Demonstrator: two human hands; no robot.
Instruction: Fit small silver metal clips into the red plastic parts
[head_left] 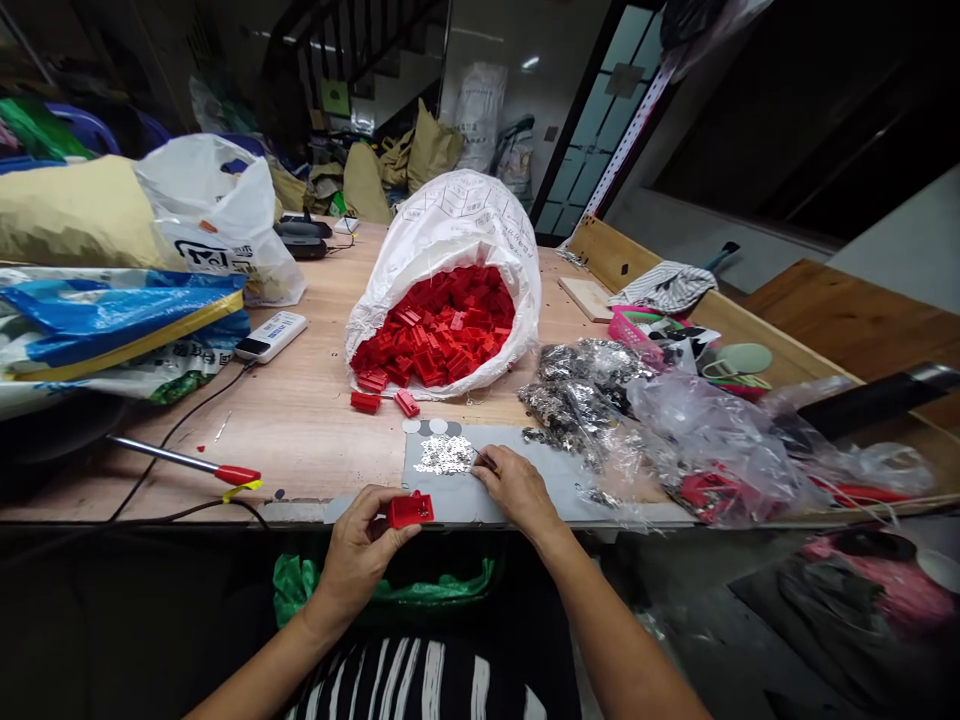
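Far left on your surface (pixel 315 430) there's a blue bag with a yellow edge (pixel 112 315), and a white plastic bag (pixel 217 225) sits behind it. The bag has big black print, but you can't really read it from here. Next to those is a white remote-style gadget (pixel 271 336) with blue lettering that's too small to make out. A screwdriver with a red handle (pixel 238 475) lies near the front edge.

Your left hand (pixel 358 550) is clenched around a red plastic part (pixel 410 511), holding it just off the front edge. Right beside it is a grey sheet (pixel 480 480) with a small pile of silvery bits (pixel 444 454) on it. Behind that, a white woven sack (pixel 442 240) lies on its side, spilling red plastic parts (pixel 435 330). Its print is too fine to read.

Your right hand (pixel 517 490) rests on the grey sheet, pinching a thin tool (pixel 484 460). Further right are clear bags of silvery pieces (pixel 581 395) and a pink basket (pixel 634 335).
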